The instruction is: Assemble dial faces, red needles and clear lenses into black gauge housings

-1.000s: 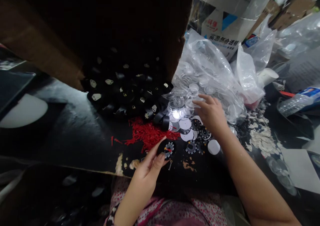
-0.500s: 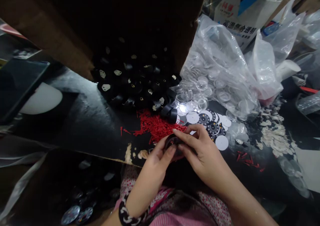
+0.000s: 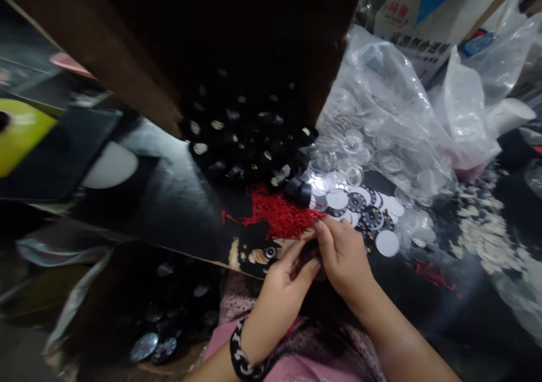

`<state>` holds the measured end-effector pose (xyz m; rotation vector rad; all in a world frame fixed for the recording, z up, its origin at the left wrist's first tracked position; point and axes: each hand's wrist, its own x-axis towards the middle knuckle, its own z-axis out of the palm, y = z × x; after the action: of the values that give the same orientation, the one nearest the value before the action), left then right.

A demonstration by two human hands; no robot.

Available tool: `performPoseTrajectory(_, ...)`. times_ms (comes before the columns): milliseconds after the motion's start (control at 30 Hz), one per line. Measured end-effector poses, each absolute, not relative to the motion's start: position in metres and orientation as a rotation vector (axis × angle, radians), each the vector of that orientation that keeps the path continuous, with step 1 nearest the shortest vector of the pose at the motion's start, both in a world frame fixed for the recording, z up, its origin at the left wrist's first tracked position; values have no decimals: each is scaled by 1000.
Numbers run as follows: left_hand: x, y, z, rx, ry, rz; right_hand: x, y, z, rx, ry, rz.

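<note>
Nearest the body, a dark patterned bracelet (image 3: pixel 243 351) sat on the left wrist, over pink clothing (image 3: pixel 322 362); down to the left, below the desk (image 3: pixel 178 215) edge, two round dials (image 3: pixel 153 348) lay side by side; just ahead, the black round case (image 3: pixel 311 252) was off the desk, between the two hands. Left hand (image 3: pixel 284 286) grip was closed around the case, thumb on the near side, fingers along the far left; right hand (image 3: pixel 345 252) came in from the right, fingers bent over the case's right side and apparently touching it; whether that grip was pinching or only pressing, cannot tell.

Key relation, as judged: the case lay to the right of the left palm and to the left of the right fingertips, so neither hand was clearly nearer; being round, it had no long axis to read; its face was mostly covered by fingers, tilt not readable.

Farther on, a small ring (image 3: pixel 270 252) lay left of the hands; the red pile (image 3: pixel 282 215) was just past the fingertips, contact unclear; printed discs (image 3: pixel 372 218) and a plain white disc (image 3: pixel 387 243) lay beyond the right knuckles, nearer the right hand; behind these, black cups (image 3: pixel 254 165) heaped left, clear lids (image 3: pixel 352 142) right, with a plastic bag (image 3: pixel 389 71) over some of the lids.
</note>
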<state>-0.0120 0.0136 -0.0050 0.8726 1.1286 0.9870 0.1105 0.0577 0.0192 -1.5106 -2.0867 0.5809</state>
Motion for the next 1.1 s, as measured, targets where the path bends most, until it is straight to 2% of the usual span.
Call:
performPoseTrajectory(133,-76,-31,-18,996,1255,750,117,52,27,-1351,-2055,1046)
performPoseTrajectory(200,-125,-61,-27,1101,1502,629,122,51,24,-1359,-1999,1066)
performPoseTrajectory(300,-192,-80,-22,1334,2086,635,125,51,12,-1393,-1955,1022)
performPoseTrajectory(467,-247,10,33,1736,2488,668,123,48,1,-1339,-1981,969)
performPoseTrajectory(567,-269,88,51,1733,2567,600,127,46,1,-1354,-1950,919)
performPoseTrajectory(700,-292,145,45,1653,2619,465,133,46,-2,-1336,-1911,849)
performPoseTrajectory(1100,-303,145,35,1630,2661,409,128,57,6,-1197,-1957,857)
